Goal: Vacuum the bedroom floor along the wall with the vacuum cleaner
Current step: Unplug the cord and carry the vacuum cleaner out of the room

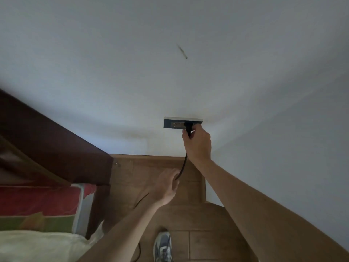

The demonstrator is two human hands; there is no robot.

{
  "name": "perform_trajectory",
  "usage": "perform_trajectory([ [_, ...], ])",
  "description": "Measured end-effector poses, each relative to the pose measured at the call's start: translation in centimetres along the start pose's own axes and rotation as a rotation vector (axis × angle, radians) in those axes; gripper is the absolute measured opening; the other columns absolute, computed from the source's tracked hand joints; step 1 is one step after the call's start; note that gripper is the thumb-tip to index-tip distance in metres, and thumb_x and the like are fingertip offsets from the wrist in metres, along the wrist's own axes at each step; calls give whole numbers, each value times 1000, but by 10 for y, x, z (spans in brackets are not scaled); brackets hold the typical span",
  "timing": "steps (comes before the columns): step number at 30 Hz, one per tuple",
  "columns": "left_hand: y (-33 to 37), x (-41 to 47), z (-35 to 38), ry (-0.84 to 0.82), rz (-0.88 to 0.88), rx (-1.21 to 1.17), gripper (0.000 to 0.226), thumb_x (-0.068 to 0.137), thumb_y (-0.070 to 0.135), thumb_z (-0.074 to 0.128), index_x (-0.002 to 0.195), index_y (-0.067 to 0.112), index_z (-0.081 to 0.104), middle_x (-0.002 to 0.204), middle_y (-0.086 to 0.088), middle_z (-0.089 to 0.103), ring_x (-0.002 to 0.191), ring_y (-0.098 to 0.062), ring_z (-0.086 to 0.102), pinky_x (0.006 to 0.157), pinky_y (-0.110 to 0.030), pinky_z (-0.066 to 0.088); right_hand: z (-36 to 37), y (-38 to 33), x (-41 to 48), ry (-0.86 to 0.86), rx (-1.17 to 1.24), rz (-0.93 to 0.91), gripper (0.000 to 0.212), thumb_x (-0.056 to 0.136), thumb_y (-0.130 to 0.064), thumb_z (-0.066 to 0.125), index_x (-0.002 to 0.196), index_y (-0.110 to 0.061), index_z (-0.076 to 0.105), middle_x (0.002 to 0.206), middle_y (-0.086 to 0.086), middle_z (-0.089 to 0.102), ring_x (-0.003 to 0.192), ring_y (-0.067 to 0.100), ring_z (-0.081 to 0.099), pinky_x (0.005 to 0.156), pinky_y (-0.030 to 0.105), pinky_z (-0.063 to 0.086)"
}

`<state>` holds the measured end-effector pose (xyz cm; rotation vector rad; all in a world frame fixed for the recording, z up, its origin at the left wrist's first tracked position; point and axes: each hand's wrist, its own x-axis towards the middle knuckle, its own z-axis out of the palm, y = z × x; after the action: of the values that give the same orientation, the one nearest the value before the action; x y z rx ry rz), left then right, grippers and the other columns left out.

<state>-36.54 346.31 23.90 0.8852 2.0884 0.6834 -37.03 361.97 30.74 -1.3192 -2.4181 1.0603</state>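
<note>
Vacuum cleaner cord [182,167], black, runs from the wall socket [173,124] down to the floor [188,214]; only the cord and its plug [188,129] are in shot. Plug sits at the right part of the socket plate, low on the white wall [132,53], just above the skirting line. Can't tell if the pins are fully in.

Right hand [198,146]: arm stretched forward, fingers and thumb curled round the plug, pinching it against the socket face. Left hand [167,186]: lower and nearer, fingers curled loosely round the cord. The cord hangs nearly straight between the two hands. A further stretch of cord comes out below the left hand and trails over the wood floor; another loop shows near the bottom edge, beside the left forearm.

Dark wood bed frame [47,138] fills the left side, butting against the wall. Red and green bedding [37,201] lies inside it, cream blanket [37,246] at bottom left. One grey-and-white shoe [162,246] stands on the floor between the forearms. Short dark streak [182,52] on the wall well above the socket.
</note>
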Motion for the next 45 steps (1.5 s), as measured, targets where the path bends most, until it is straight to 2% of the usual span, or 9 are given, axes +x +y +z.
perform_trajectory([
  [4, 5, -14, 9, 45, 31, -160, 16, 98, 15, 55, 114, 19, 59, 102, 13, 60, 84, 8, 56, 78, 1, 41, 2, -5, 1, 93, 65, 44, 24, 93, -30, 65, 100, -7, 63, 79, 4, 68, 69, 21, 62, 63, 33, 49],
  [10, 7, -30, 21, 60, 40, -271, 21, 97, 16, 58, 116, 25, 58, 85, 9, 68, 81, -5, 68, 74, -5, 49, 2, -6, 2, 121, 70, 62, 21, 89, -25, 68, 99, -9, 58, 73, 1, 64, 64, 20, 59, 60, 31, 45],
  [13, 9, -34, 22, 44, 38, -336, 24, 97, 14, 57, 119, 23, 57, 80, 8, 64, 81, -5, 68, 80, -18, 56, 2, -5, 4, 101, 39, 68, 25, 90, -27, 66, 101, -6, 58, 83, 5, 66, 70, 23, 58, 60, 30, 40],
  [17, 12, -40, 22, 45, 18, -390, 21, 98, 15, 57, 113, 29, 55, 74, 12, 58, 70, 3, 61, 72, -20, 56, 2, -3, 4, 84, 16, 27, 25, 92, -24, 64, 102, -2, 58, 85, 7, 63, 72, 25, 59, 60, 30, 40],
  [21, 20, -45, 20, -8, -48, -495, 23, 99, 19, 56, 102, 41, 54, 76, 7, 56, 74, -7, 59, 76, -39, 61, 1, -2, 4, 80, 6, -14, 24, 94, -21, 64, 103, 0, 59, 82, 4, 59, 70, 21, 55, 59, 27, 37],
  [24, 26, -51, 17, -48, -95, -608, 19, 99, 18, 55, 104, 36, 56, 81, -3, 58, 78, -19, 62, 76, -49, 60, 3, -1, 4, 90, 23, -9, 23, 93, -20, 64, 101, 1, 59, 84, 7, 62, 69, 21, 54, 60, 29, 37],
  [29, 33, -57, 9, -136, -128, -736, 19, 99, 14, 54, 118, 19, 53, 84, -7, 55, 76, -16, 64, 74, -36, 62, 3, 0, 4, 82, 29, -8, 24, 94, -20, 62, 102, 2, 59, 87, 11, 65, 70, 23, 56, 60, 28, 37],
  [41, 44, -61, 1, -157, -165, -739, 16, 100, 13, 53, 114, 19, 52, 85, -9, 54, 74, -19, 64, 72, -39, 63, 5, -4, 3, 69, -32, -24, 25, 97, -23, 58, 107, 0, 56, 97, 15, 67, 83, 31, 65, 64, 35, 49],
  [45, 43, -63, 1, -155, -162, -736, 16, 100, 13, 52, 114, 20, 52, 84, -9, 53, 76, -19, 63, 71, -36, 62, 5, -4, 4, 62, -13, -5, 25, 97, -23, 58, 106, 0, 56, 97, 14, 66, 83, 30, 65, 62, 33, 45],
])
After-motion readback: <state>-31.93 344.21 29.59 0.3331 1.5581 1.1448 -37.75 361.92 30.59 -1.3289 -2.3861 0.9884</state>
